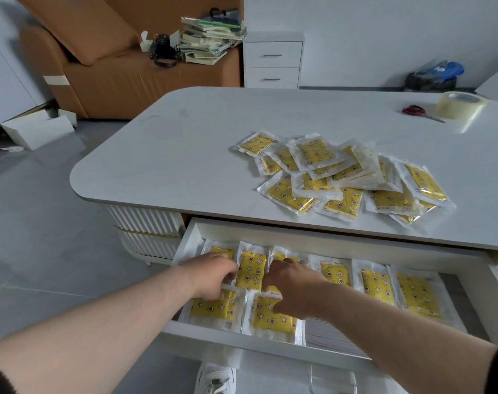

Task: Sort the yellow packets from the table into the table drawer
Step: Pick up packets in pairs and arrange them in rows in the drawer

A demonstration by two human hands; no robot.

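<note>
A loose heap of yellow packets point(338, 177) in clear wrappers lies on the white table point(185, 149) near its front edge. Below it the white drawer point(228, 341) is pulled out, and several yellow packets lie flat in rows inside. My left hand point(211, 275) and my right hand point(292, 288) both reach into the drawer's left part, either side of one upright-lying packet point(249, 273). The left hand's curled fingers grip that packet's left edge. The right hand's fingers hold its right edge, the hand lying over a front-row packet point(273, 315).
Red-handled scissors point(418, 112) and a roll of clear tape point(459, 105) lie at the table's far right. A brown sofa point(105, 72) with stacked books point(211, 38) and a white drawer cabinet point(272, 64) stand behind. My white shoe point(216, 378) is under the drawer.
</note>
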